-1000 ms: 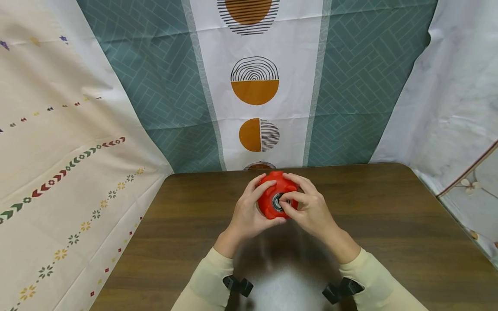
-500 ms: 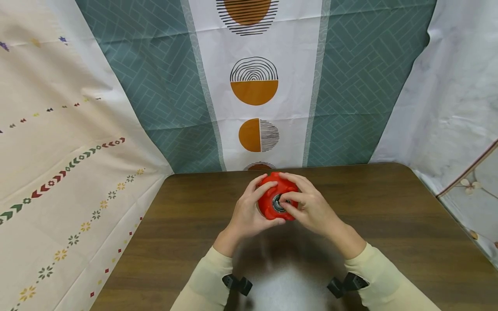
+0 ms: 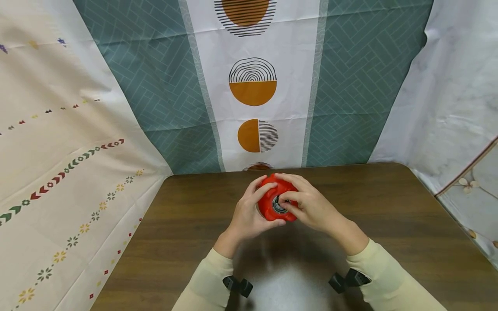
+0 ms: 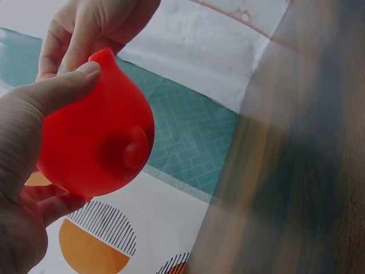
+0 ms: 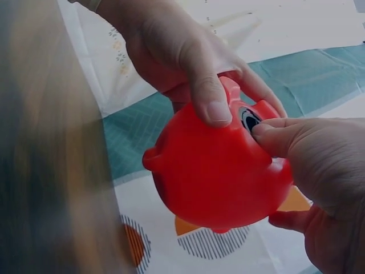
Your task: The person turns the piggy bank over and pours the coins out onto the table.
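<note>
A rounded, glossy red object [image 3: 267, 204] with stubby knobs is held up in both hands above the table. Its shape is somewhat like a piggy bank. Set into the side facing the head camera is a round black-and-silver insert [image 5: 249, 119]. My left hand [image 3: 252, 211] grips the red body from the left, thumb below and fingers over the top. With thumb and forefinger, my right hand [image 3: 313, 206] pinches at the middle of the insert, covering part of it. Other right fingers rest along the red body's upper edge. The left wrist view shows the smooth red back [image 4: 102, 137].
Beneath the hands lies a dark brown wooden table [image 3: 194, 242]. A green and white patterned cloth [image 3: 338, 86] hangs behind its far edge. A cream cloth [image 3: 78, 181] hangs at the left and a pale one [image 3: 447, 108] at the right.
My right wrist and forearm have swung a little outward to the right, while the fingertips stay at the insert. The red object has dipped very slightly. My left hand keeps its grip.
</note>
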`<state>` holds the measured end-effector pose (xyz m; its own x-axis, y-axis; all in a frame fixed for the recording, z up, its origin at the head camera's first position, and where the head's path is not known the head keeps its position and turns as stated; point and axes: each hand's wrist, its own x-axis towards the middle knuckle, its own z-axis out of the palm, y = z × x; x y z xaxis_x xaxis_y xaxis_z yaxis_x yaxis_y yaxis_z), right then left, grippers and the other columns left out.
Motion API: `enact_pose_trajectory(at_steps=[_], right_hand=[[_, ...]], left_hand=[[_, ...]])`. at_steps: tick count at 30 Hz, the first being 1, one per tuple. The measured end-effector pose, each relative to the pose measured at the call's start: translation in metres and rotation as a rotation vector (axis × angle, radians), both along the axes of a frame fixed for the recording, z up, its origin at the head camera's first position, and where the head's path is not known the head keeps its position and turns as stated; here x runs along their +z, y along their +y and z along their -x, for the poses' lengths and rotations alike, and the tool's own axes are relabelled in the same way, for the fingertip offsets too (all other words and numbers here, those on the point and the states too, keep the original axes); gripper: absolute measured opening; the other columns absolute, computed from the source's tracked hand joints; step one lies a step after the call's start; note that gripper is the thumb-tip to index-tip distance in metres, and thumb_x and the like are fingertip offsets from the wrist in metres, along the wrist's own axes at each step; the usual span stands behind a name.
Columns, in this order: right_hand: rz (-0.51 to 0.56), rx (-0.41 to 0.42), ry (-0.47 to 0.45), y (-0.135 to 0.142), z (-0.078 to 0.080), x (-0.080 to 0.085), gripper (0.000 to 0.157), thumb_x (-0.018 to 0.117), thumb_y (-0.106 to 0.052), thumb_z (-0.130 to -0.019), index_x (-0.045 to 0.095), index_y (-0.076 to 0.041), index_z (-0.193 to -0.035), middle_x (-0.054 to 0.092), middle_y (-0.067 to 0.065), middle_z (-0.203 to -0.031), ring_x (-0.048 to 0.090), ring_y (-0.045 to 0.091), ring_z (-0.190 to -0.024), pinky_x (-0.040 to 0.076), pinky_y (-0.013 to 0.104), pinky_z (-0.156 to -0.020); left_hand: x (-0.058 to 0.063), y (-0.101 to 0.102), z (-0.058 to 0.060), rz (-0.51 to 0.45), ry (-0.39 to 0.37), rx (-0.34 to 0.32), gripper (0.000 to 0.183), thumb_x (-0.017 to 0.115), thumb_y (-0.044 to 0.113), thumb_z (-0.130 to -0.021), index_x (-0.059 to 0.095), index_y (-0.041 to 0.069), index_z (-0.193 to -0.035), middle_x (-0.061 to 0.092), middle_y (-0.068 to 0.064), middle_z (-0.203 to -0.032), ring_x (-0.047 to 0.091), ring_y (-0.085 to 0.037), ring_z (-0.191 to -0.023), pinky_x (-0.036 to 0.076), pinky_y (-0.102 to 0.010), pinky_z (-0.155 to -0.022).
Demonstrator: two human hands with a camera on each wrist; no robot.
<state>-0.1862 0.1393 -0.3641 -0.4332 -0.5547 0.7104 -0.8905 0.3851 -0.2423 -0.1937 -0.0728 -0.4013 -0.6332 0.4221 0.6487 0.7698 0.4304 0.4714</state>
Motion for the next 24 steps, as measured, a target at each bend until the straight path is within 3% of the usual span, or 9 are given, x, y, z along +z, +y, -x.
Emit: enact_pose_trajectory(at_steps=[11,24], right_hand=[[-0.023,-0.025,0.013,-0.0021,-0.0018,0.002,0.023,0.082,-0.001,-0.071,0.074,-0.009,-0.092,0.049,0.016,-0.137,0.046,0.031,-0.123,0.055,0.041,-0.085],[-0.081,-0.038,0.024,-0.0014,-0.0012,0.0023,0.025,0.079,-0.006,-0.077,0.075,-0.011,-0.101,0.048,0.011,-0.14,0.045,0.028,-0.122,0.055,0.038,-0.084]], left_hand=[[0.0018,-0.0008,-0.0028,-0.007,-0.036,-0.003,0.08,0.087,0.033,-0.069,0.049,0.021,-0.138,0.036,-0.006,-0.148,0.044,-0.022,-0.127,0.052,-0.031,-0.089],[0.0032,-0.0014,-0.0043,0.013,-0.076,0.008,0.08,0.087,0.032,-0.069,0.049,0.023,-0.138,0.035,-0.005,-0.148,0.045,-0.021,-0.126,0.052,-0.03,-0.088]])
